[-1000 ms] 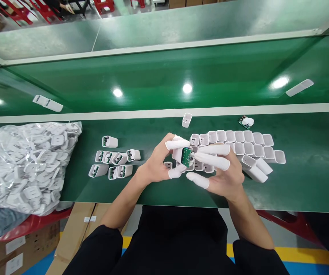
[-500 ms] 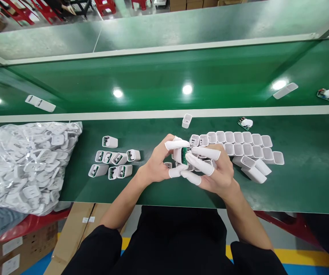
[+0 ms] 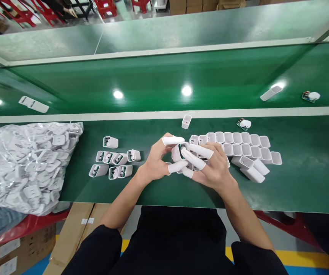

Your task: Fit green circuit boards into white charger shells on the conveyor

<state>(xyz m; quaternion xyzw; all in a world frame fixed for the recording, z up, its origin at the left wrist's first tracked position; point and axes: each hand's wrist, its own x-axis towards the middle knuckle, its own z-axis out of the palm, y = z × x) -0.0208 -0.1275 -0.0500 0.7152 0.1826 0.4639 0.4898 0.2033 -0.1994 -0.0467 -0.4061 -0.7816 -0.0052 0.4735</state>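
Note:
In front of me my left hand (image 3: 160, 158) grips a small white plastic charger housing (image 3: 177, 153) between thumb and fingers, its open end turned to the right. A green circuit board (image 3: 181, 146) sits in that opening, mostly hidden. My right hand (image 3: 210, 164) has its fingers closed against the board and the housing's rim. White finger cots cover several fingertips on both hands. Just behind and right of my hands stand rows of white housings (image 3: 236, 149), most with open tops. To the left lies a group of housings with boards inside (image 3: 119, 158).
A clear bag of white plastic parts (image 3: 29, 164) fills the table's left end. Beyond the hands lie a single housing (image 3: 186, 121) and a loose circuit board (image 3: 243, 124). A green conveyor belt (image 3: 153, 88) behind carries white housings (image 3: 271, 92) and another board (image 3: 311, 96).
The circuit board has gone deeper into the housing, and the housing has tilted upward. My right fingers have moved slightly left. Pieces on the belt have shifted left.

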